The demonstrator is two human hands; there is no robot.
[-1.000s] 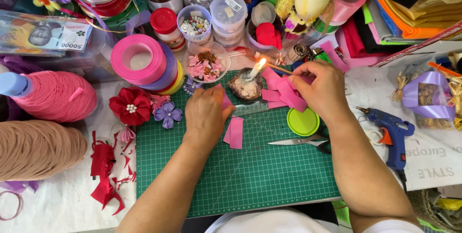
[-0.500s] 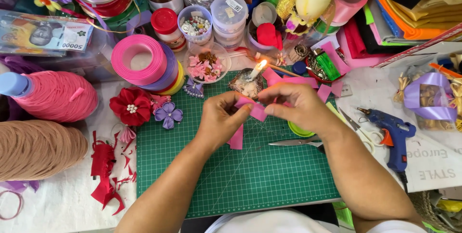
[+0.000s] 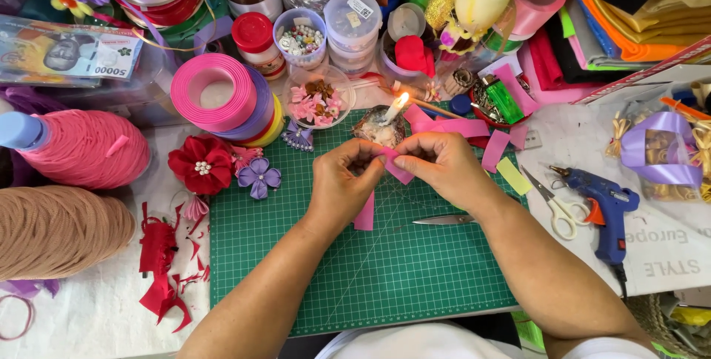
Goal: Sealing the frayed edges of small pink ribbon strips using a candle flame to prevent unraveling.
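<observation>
While both pinch it, pink ribbon piece (image 3: 398, 168) sits between left hand (image 3: 342, 185) and right hand (image 3: 442, 170), long axis slanting down-right, just below candle flame (image 3: 401, 101).

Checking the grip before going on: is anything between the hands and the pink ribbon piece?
Nothing visible: left hand and right hand both pinch the pink ribbon piece directly, above the green cutting mat.
</observation>
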